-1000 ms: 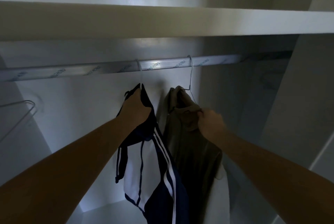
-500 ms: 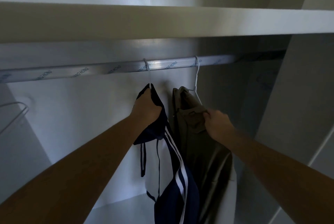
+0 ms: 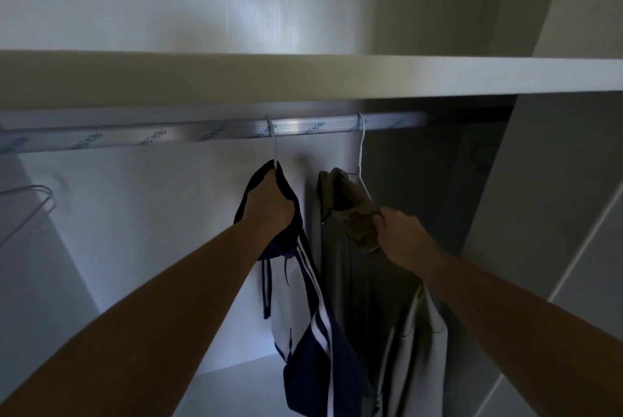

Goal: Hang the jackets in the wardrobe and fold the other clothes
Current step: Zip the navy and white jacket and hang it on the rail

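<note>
Below the wardrobe rail [image 3: 168,137], the navy striped jacket [image 3: 317,332] is gripped at its collar by the left hand [image 3: 268,202], the olive jacket [image 3: 357,275] pinched at its collar by the right hand [image 3: 401,234].

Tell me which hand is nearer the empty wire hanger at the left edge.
Left. The left hand, gripping the navy jacket, is right of the empty hanger; the right hand, pinching the olive jacket, is even farther right.

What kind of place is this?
Inside a wardrobe, likely at home: a metal hanging rail under a shelf, a navy striped jacket and an olive jacket hung from it, and a spare wire hanger at the left.
</note>
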The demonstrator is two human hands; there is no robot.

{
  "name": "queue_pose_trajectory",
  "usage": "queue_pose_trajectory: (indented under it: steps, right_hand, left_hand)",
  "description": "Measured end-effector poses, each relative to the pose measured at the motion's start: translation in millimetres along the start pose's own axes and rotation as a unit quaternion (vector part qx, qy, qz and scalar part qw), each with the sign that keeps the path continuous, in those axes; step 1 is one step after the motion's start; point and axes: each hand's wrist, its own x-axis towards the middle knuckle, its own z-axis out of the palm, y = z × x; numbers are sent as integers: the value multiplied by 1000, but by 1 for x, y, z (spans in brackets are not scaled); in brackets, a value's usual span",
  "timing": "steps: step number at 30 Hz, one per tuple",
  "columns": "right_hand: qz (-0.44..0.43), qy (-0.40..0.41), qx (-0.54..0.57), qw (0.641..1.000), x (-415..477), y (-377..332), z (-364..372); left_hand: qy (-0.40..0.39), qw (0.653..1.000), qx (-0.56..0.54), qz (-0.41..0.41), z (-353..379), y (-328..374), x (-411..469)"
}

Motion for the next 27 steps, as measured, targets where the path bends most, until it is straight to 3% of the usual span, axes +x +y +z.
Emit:
queue_pose_trajectory:
  steps: [9, 13, 15, 21, 27]
  right_hand:
    - [6, -27, -16, 999, -64, -2, -14]
    - [26, -47, -13, 999, -126, -2, -19]
    - [51, -47, 3, 998, -163, -5, -21]
    - [117, 56, 125, 984, -286, -25, -15]
    - [245, 132, 243, 929, -429, -25, -20]
  left_hand:
    - [-17, 1000, -17, 3, -13, -5, -40]
    - [5, 996, 31, 85, -19, -17, -86]
    - [1, 988, -3, 152, -23, -20, -120]
    - [-55, 975, -121, 180, -27, -28, -228]
    - [-196, 939, -165, 232, -12, -21, -346]
